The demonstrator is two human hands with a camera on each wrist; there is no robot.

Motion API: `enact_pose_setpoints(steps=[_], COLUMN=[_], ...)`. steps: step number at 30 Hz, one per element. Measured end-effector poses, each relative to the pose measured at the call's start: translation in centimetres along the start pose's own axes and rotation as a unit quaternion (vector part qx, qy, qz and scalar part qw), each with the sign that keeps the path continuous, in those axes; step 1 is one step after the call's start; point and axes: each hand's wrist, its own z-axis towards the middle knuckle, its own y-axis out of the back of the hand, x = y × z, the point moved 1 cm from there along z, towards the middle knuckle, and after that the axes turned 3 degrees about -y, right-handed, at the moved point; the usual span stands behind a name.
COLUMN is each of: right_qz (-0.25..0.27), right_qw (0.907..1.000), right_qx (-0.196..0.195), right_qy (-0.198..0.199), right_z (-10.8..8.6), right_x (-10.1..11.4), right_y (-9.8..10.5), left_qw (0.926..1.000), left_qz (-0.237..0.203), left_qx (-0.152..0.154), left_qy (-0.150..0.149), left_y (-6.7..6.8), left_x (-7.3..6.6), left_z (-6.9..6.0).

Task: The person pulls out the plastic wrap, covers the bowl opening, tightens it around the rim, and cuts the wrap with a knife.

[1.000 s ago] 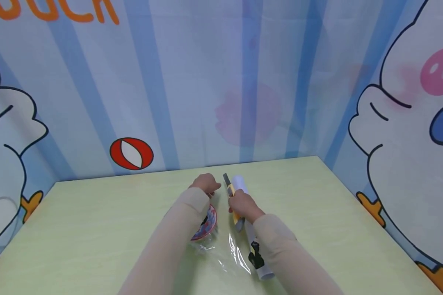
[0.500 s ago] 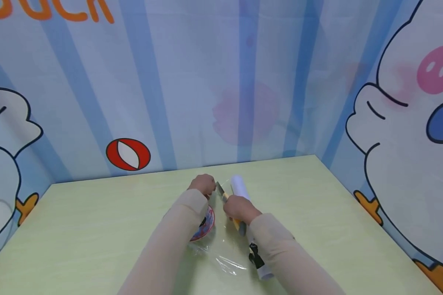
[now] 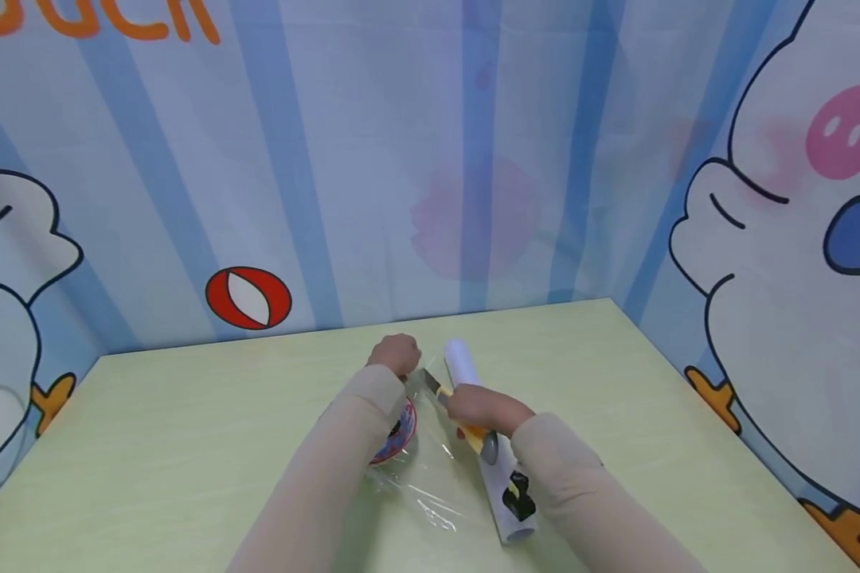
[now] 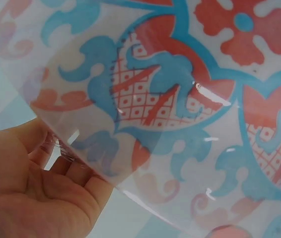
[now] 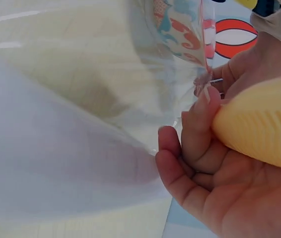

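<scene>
Pale table [image 3: 222,461], blue-and-red bowl [image 3: 407,430], glossy clear film [image 3: 437,487], yellow knife [image 3: 475,438]

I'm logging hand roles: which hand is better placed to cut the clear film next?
Probably the right hand: it grips the yellow cutter, blade pointing toward the left hand, which holds the clear film at the patterned bowl.

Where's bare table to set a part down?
Two large free patches of table: one left of the left sleeve, one right of the white roll and right sleeve, both reaching the backdrop. Crowded: between the sleeves, with the patterned dish, clear film, cutter, left hand and right hand.
</scene>
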Motion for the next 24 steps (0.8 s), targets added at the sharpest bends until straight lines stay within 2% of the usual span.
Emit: enact_pose_setpoints(steps=[2, 4, 5, 7, 12, 17, 20, 24], right_qz=[0.028, 0.052, 0.068, 0.09, 0.108, 0.135, 0.168, 0.213], right_qw=[0.9995, 0.9982, 0.9969, 0.9942, 0.9897, 0.9843, 0.9766, 0.9614], right_qx=[0.016, 0.03, 0.038, 0.057, 0.09, 0.109, 0.131, 0.172], right_qy=[-0.005, -0.005, -0.013, -0.014, -0.029, -0.032, -0.031, -0.027], right_z=[-2.4, -3.7, -4.0, -2.9, -4.7, -6.5, -7.8, -9.8], right_x=[1.0, 1.1, 1.0, -0.4, -1.5, -3.2, -4.2, -5.5], right_y=[0.8, 1.2, 1.3, 0.9, 0.8, 0.4, 0.0, -0.4], left_qw=[1.0, 0.9999, 0.9999, 0.9996, 0.9981, 0.9969, 0.9959, 0.9939], left_qz=[-0.002, -0.007, -0.01, -0.023, -0.06, -0.079, -0.09, -0.11], left_qx=[0.002, 0.006, 0.007, 0.011, 0.017, 0.009, 0.007, 0.01], left_qy=[0.007, 0.008, 0.008, 0.01, 0.002, -0.005, -0.005, -0.001], left_y=[0.0, 0.0, 0.0, 0.1, 1.0, 1.5, 1.5, 1.6], left_x=[-0.1, 0.0, 0.0, 0.0, -0.3, -0.6, -0.6, -0.6], left_z=[-0.1, -0.2, -0.2, -0.3, -1.1, -1.7, -1.9, -1.8])
